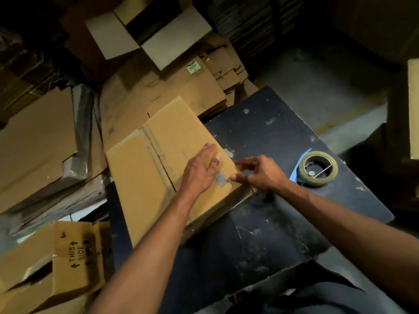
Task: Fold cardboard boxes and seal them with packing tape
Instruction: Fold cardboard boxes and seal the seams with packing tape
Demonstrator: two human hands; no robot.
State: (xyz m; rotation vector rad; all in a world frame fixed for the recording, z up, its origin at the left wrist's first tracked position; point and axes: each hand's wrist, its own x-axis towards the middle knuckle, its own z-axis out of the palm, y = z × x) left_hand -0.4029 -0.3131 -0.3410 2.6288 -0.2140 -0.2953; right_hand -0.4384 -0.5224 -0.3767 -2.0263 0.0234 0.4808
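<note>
A: How far along is this one?

B: Barely started, I'd say. The flattened cardboard box still lies flat on the dark worktop, under both hands, with no flap raised and no tape on it that I can see.

A: And the hands?

B: The left hand rests palm down on the box, fingers straight and spread. The right hand, just beside it, has thumb and fingers curled at the box's edge; it looks like a pinch on that edge, though the blur leaves me unsure.

A: Tape?

B: The roll of packing tape sits untouched on the worktop, just beyond the right hand on its outer side.

A: What's left?

B: Opening it, folding the flaps, sealing. Farther out past the left hand lie stacks of flat cardboard and an open box; nearer, left of the forearm, a box printed "THIS SIDE".
</note>
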